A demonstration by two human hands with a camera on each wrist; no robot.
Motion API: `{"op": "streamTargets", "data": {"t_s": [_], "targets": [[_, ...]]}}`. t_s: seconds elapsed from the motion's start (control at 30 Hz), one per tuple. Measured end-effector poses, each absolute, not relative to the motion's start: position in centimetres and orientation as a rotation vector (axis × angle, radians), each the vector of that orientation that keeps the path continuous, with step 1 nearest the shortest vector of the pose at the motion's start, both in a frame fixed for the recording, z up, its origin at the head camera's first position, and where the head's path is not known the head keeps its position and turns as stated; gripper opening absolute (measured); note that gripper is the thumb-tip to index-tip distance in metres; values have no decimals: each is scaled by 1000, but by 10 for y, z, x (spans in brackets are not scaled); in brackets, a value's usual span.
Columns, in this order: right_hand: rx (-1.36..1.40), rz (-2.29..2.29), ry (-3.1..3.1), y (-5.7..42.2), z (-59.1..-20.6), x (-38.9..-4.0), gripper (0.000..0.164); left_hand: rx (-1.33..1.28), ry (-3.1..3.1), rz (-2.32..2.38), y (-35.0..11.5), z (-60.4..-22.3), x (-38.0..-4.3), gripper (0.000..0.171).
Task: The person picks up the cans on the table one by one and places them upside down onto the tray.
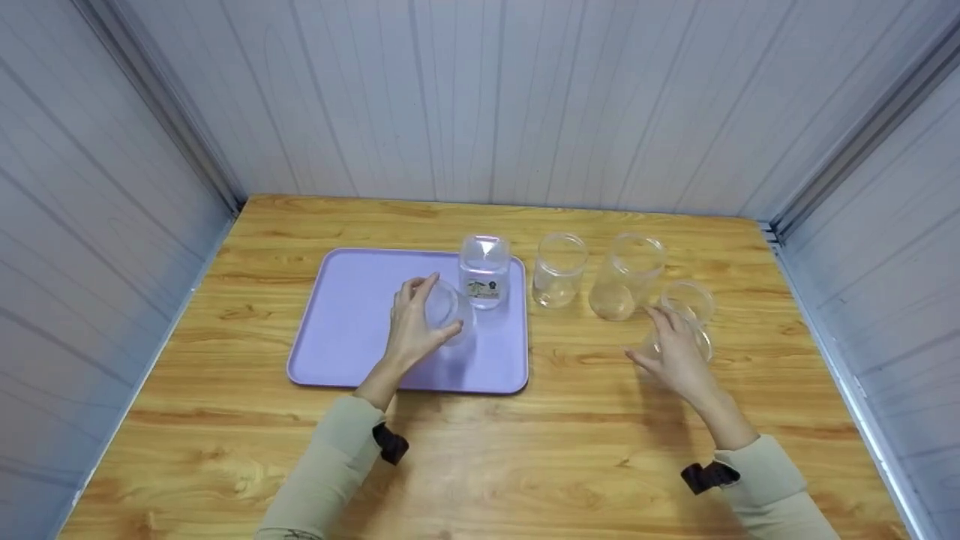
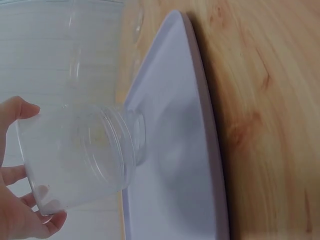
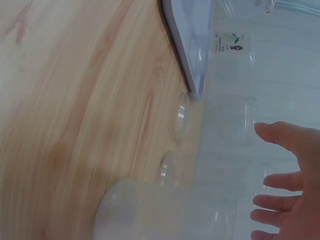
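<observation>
My left hand (image 1: pixel 416 322) grips a clear round plastic jar (image 2: pixel 75 160) by its base end, thumb on one side and fingers on the other. The jar is turned over, its threaded neck facing down close over the purple tray (image 1: pixel 352 322). Behind it, at the tray's right side, stands a clear square jar (image 1: pixel 484 274) with a printed label. My right hand (image 1: pixel 675 352) is at the right with thumb and fingers spread, overlapping a clear round jar (image 1: pixel 703 341) in the head view. In the right wrist view, a clear jar (image 3: pixel 145 210) stands beyond its fingers.
Right of the tray stand a clear jar (image 1: pixel 559 274) and a taller clear jar (image 1: pixel 626 277). Another clear jar (image 1: pixel 688 296) is behind my right hand. The wooden table (image 1: pixel 525 465) meets panelled walls (image 1: pixel 480 105) at the back and both sides.
</observation>
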State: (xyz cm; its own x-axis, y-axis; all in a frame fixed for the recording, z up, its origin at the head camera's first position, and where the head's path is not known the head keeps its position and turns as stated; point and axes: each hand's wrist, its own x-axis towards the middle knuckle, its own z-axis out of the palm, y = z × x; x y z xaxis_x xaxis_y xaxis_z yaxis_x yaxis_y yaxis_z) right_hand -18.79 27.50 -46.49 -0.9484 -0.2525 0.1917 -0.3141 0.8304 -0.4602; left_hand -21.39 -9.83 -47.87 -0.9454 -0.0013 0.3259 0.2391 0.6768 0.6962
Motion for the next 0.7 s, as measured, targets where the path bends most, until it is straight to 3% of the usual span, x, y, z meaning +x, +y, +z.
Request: {"op": "streamTargets", "data": {"t_s": [0.7], "targets": [[287,645,-3101,306,-463,-198,84,-42,-2819,-984,-117,-478,-262,80]]}}
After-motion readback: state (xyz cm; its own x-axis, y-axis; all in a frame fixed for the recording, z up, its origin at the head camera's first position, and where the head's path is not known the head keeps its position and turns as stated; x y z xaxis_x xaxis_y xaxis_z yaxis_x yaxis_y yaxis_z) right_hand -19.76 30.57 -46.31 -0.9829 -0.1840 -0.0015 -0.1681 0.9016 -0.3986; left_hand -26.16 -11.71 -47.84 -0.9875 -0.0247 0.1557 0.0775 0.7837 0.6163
